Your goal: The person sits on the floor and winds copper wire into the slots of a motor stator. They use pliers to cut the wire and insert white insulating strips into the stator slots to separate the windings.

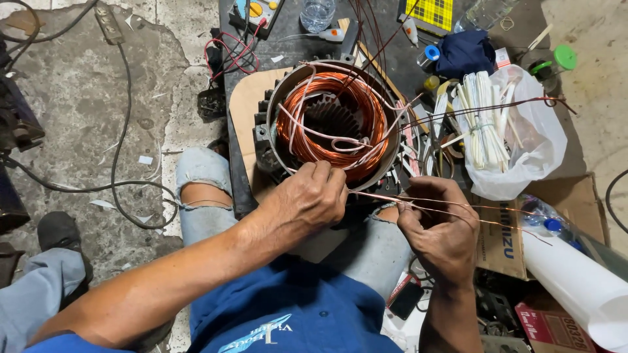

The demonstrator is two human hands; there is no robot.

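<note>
- Right hand (439,225) is pinched shut on a bunch of thin copper wire strands (458,210), thumb and fingers closed tight on them just off the near edge of the motor. The strands run on past the hand to the right, over the cardboard box (507,238).
- Left hand (313,196) is curled in at the near rim of the motor stator (333,121), fingertips closed on the same strands right where they leave the winding. So the wire is stretched between the two hands, pretty much taut.
- The stator sits on a small board (248,104) on a dark bench, open end facing up. Inside you can see the orange copper coils (366,114) packed around the bore, with pale insulating sleeves (307,131) looped across them.
- A few darker lead wires (497,103) come out of the top of the stator and trail off to the right.
- Right of the motor there's a clear plastic bag (536,137) holding a bundle of white strips (484,117).
- Further back: a blue cloth (466,52), a small bottle with a green cap (559,60) and a water bottle (318,13).
- Near right corner has a roll of white paper (582,281).
- Person is sitting with ripped jeans (199,170), knees either side of the bench, concrete floor with a black cable (118,157) on the left.
</note>
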